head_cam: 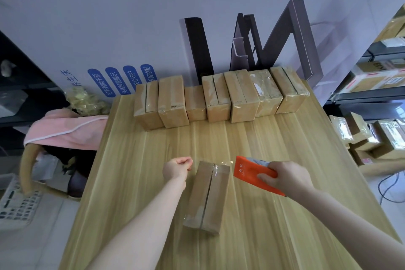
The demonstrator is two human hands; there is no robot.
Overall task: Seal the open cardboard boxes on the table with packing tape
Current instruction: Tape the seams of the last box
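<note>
The box [208, 195] lies on the desk [274, 138] in the lower centre of the frame. Its long axis runs from the bottom edge up and slightly right, with clear tape [215, 171] over the top seam and a loose end curling off the far end. Both hands sit level with that far end. The left hand [176, 169] is just left of it and apart from it, its fingers [185, 161] curled into a loose fist with nothing seen in them. The right hand [285, 176] grips an orange dispenser [249, 170], whose front end lies just beside the box's far right corner, nearer than the left hand. Nothing lies between. A row of boxes [219, 98] stands well apart along the desk's far edge, against a white carton [131, 28].
</note>
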